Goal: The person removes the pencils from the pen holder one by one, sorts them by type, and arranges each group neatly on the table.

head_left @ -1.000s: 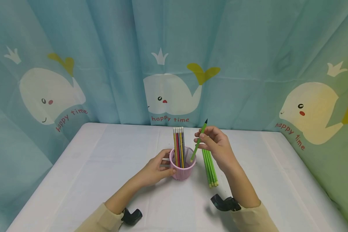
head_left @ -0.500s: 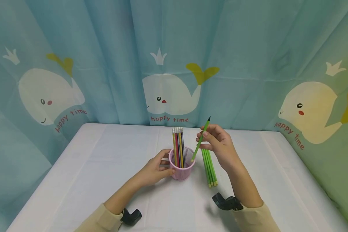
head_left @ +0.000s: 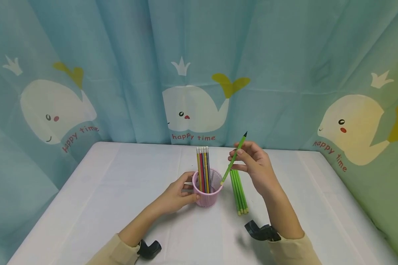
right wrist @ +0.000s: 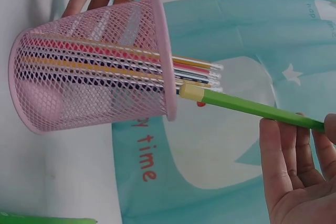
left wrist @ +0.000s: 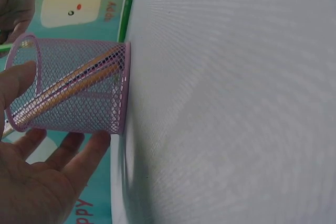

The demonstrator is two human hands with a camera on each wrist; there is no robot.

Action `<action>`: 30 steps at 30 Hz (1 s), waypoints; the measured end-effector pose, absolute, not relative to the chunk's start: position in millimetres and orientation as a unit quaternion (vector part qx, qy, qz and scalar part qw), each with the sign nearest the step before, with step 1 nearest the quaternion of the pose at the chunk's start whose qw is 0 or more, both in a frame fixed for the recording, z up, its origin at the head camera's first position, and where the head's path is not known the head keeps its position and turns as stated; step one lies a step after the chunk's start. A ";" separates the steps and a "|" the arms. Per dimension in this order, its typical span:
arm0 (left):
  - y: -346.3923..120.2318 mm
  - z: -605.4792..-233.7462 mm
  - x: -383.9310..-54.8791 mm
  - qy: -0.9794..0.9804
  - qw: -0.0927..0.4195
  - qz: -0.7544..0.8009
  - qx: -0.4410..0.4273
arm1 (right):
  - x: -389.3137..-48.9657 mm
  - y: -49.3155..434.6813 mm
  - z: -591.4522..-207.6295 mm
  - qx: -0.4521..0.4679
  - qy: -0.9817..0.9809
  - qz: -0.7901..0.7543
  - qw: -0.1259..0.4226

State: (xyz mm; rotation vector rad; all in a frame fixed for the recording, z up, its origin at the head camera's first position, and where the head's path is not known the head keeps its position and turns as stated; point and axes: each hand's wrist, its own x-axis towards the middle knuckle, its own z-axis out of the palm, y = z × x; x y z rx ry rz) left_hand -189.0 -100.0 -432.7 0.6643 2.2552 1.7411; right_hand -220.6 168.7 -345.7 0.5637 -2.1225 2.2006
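"Pink mesh cup (head_left: 206, 200), on worktop (head_left: 136, 176), holding multicoloured pencils (head_left: 203, 165); left hand (head_left: 176, 195) curled round its left side."
"Farther: right hand (head_left: 256, 167), pinching one green pencil (head_left: 230, 166). Change?"
"Eraser end (right wrist: 191, 92) shifted right, to the rim (right wrist: 165, 51); judged barely over the cup."

Right hand (head_left: 257, 165) shifted rightward; green pencil (head_left: 230, 164) leans more, eraser end (right wrist: 191, 92) seemingly nearer cup rim (right wrist: 166, 61).
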 end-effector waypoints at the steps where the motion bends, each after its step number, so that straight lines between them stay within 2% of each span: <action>1: -100.2 -432.6 -188.8 0.767 0.108 0.591 0.225 | -220.7 169.6 -345.5 0.181 -0.683 0.708 0.019; 10: -100.5 -432.7 -189.3 0.765 0.106 0.593 0.226 | -225.3 178.5 -346.5 0.175 -0.686 0.705 0.034; 30: -101.1 -434.0 -189.0 0.767 0.107 0.592 0.223 | -241.4 196.6 -361.9 0.130 -0.714 0.687 0.021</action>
